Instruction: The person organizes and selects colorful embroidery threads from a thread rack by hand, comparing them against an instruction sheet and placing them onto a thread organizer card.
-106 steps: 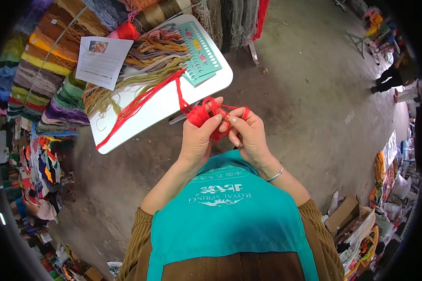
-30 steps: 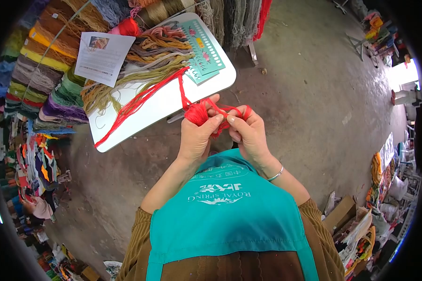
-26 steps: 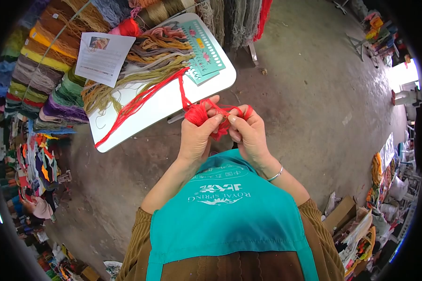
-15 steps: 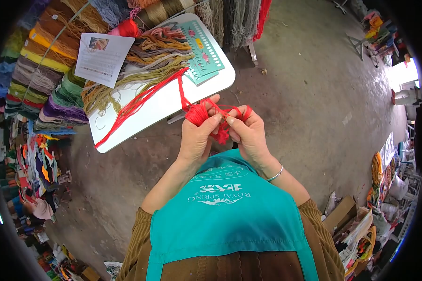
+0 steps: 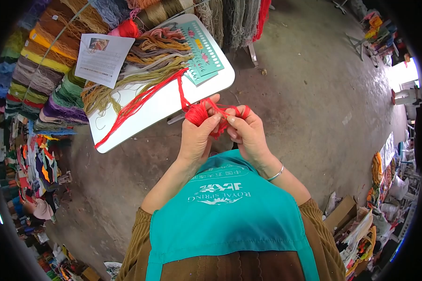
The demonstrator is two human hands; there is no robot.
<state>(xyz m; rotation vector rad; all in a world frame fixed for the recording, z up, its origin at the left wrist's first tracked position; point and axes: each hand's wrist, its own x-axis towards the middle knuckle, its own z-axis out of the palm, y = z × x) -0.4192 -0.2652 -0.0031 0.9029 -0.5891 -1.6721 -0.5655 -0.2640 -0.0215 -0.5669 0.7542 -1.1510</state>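
Observation:
A bundle of red thread (image 5: 197, 114) is wrapped about the fingers of my left hand (image 5: 199, 133), whose thumb and fingers pinch some strands. Close beside it, my right hand (image 5: 249, 132) grips strands of the same thread, with a red loop around its fingers. Loose red thread hangs in the small gap between the two hands. From the bundle a red strand runs up to the white table (image 5: 159, 104), where a long red length lies slantwise. Rows of coloured thread (image 5: 162, 47) and a green card (image 5: 202, 51) lie on this table.
A printed sheet (image 5: 102, 60) lies at the table's left. Racks of coloured yarn (image 5: 56, 51) stand behind and left of it. Grey yarn (image 5: 237, 23) hangs near the table's upper right. A cardboard box (image 5: 341, 213) and piled materials are at lower right.
The red thread hanging between my hands sits higher and looks more bunched. Both hands keep nearly the same place and hold on the thread.

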